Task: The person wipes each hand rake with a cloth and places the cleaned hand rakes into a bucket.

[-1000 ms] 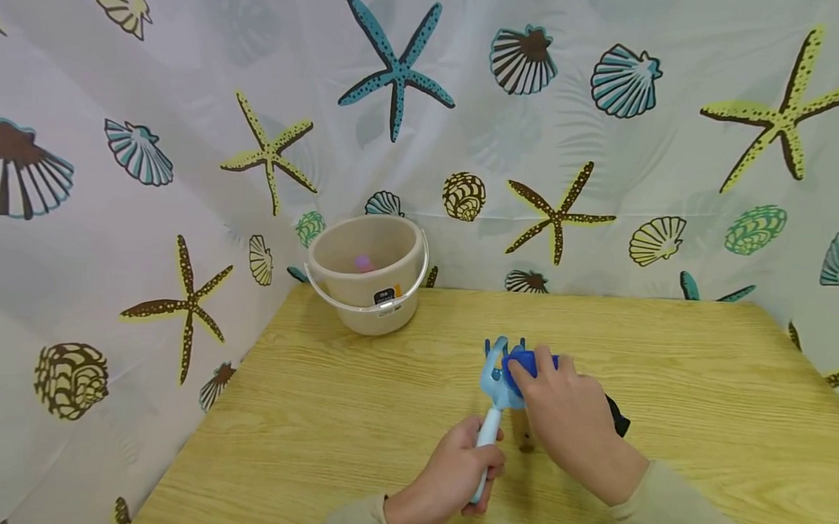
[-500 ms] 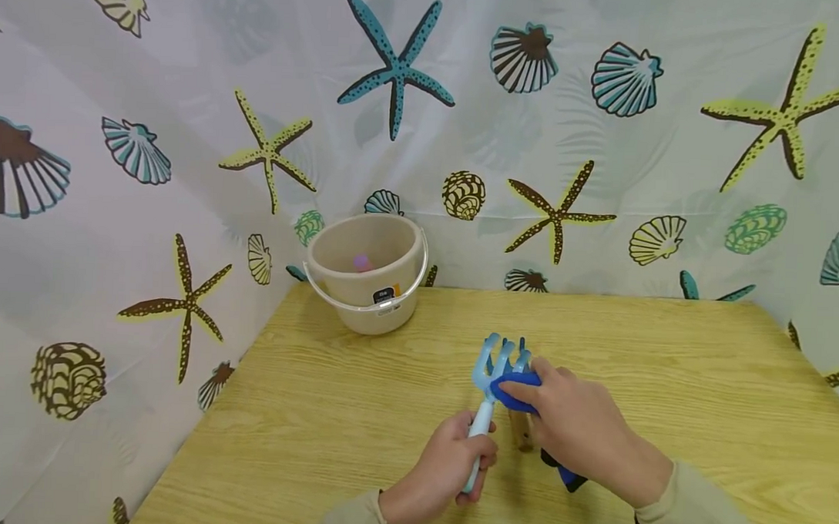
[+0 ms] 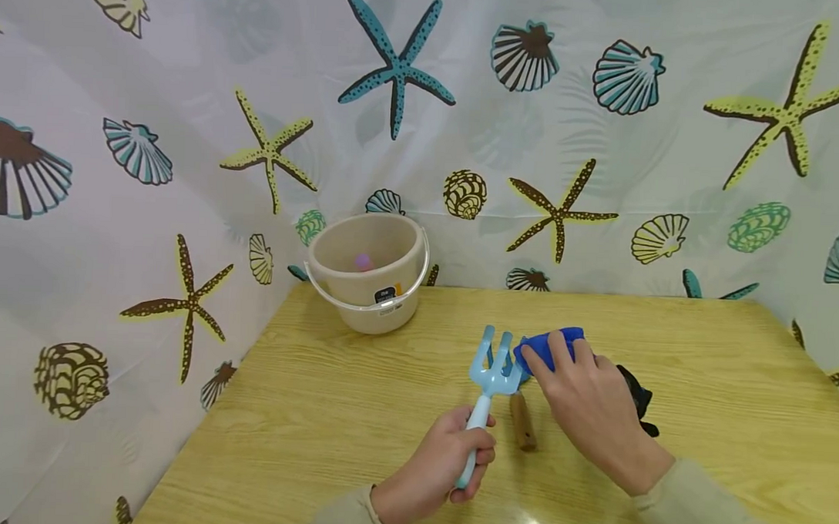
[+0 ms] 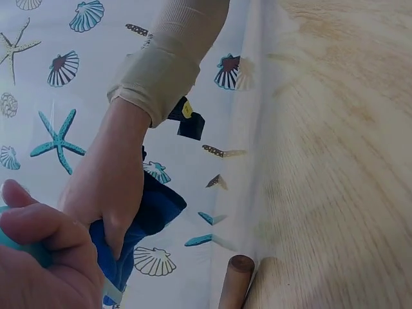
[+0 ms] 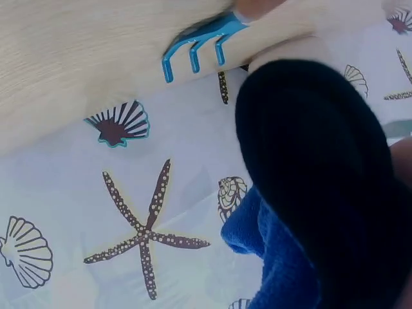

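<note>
My left hand (image 3: 440, 459) grips the pale handle of a light blue hand fork (image 3: 493, 376), its tines pointing up and away. Part of the handle (image 4: 19, 241) shows inside my curled fingers in the left wrist view. With my right hand (image 3: 584, 399) I pinch a bunched blue cloth (image 3: 551, 347) just right of the tines; whether it touches them I cannot tell. A dark, close-up fold hides much of the cloth (image 5: 283, 264) in the right wrist view. Below lies a hand rake with a wooden handle (image 3: 523, 421); its blue tines (image 5: 196, 51) show in the right wrist view.
A beige bucket (image 3: 363, 295) with a clear bail handle stands at the back left of the wooden table (image 3: 303, 420). Something pink and purple (image 3: 364, 262) is inside it. A shell-and-starfish curtain (image 3: 409, 169) closes off the back and sides.
My right hand has moved the cloth from over the fork's tines and neck to their right side, slightly upward. My left hand keeps its grip, with the fork turned and shifted slightly left.
</note>
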Tool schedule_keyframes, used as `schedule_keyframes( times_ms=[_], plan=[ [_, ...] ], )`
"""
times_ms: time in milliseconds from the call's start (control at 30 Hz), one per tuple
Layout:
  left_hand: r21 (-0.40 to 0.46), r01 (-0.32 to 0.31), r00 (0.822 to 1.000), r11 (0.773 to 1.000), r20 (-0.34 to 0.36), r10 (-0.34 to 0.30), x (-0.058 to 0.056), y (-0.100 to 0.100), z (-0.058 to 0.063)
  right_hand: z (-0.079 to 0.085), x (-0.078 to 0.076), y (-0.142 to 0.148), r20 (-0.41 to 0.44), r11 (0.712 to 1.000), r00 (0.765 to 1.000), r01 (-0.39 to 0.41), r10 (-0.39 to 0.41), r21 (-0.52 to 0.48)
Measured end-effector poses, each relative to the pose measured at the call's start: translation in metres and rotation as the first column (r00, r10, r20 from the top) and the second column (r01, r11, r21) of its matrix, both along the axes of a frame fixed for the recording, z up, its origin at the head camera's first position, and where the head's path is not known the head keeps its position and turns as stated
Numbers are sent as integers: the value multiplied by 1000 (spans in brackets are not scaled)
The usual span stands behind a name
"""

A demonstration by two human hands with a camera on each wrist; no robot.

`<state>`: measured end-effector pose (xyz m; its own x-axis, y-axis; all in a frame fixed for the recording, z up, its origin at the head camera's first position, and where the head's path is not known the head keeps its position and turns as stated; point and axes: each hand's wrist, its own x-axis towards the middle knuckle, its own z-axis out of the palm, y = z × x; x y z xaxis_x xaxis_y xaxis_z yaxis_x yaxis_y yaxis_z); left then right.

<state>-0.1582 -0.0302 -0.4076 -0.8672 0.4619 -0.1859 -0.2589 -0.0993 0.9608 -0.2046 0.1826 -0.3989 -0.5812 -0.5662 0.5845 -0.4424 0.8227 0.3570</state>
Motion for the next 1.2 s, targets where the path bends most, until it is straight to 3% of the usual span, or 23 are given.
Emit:
schedule_keyframes(
  times_ms=[67,167,333,467,533,867,1200],
  plan=[
    [-13,2,1000,1000,-24,-2,1,0,1,0,0,-1,34,1000,999,5,-4,-22],
    [-48,-11,997,999,-77,7,3,1,0,1,3,-3,183,995,983,33,-14,-99],
    [-83,-35,993,996,-115,26,3,2,-3,11,13,-9,426,975,905,98,-4,-199],
    [-95,-59,993,994,-106,49,0,1,-7,15,21,-16,511,970,857,65,67,-236],
    [-105,-58,994,993,-102,47,-2,0,-8,16,25,-19,525,969,847,47,90,-241],
    [-170,-35,995,985,-102,18,-2,2,-12,22,27,-36,490,985,870,28,59,-169],
    [-253,2,992,967,-121,-33,1,3,-14,23,16,-41,421,993,907,48,3,-111]
  ],
)
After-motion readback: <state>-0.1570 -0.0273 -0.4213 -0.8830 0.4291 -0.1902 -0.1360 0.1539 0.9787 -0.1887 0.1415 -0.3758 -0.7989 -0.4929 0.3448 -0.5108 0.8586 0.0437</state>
